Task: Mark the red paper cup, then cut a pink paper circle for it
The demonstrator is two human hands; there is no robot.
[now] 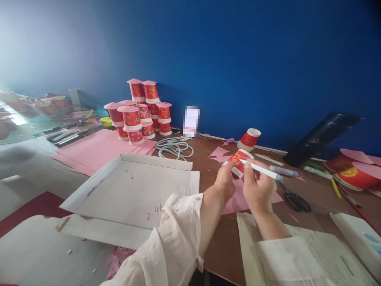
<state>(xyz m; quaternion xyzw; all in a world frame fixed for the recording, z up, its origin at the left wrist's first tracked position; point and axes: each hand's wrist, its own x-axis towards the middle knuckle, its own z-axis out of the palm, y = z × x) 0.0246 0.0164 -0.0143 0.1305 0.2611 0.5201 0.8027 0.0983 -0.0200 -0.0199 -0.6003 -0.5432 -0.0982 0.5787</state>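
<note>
My left hand (225, 183) grips a red paper cup (235, 156) with gold print, tilted over onto its side. In my right hand (260, 192) is a white pen (263, 170), its tip pointing left at the cup's side; I cannot tell whether the tip touches. Pink paper (236, 202) lies on the brown table under both hands. Just behind stands another red paper cup (250, 139), its white rim facing up. To the right of my right hand rest black-handled scissors (297, 201), the blades partly hidden behind the hand and pen.
Red cups (136, 137) topped with pink paper discs are stacked at the back left. Near them lie pink sheets (89, 153), a coiled cable (175, 147) and a shallow white box (119, 190). A dark cylinder (321, 137) leans against the blue wall at right, with markers (279, 171) before it.
</note>
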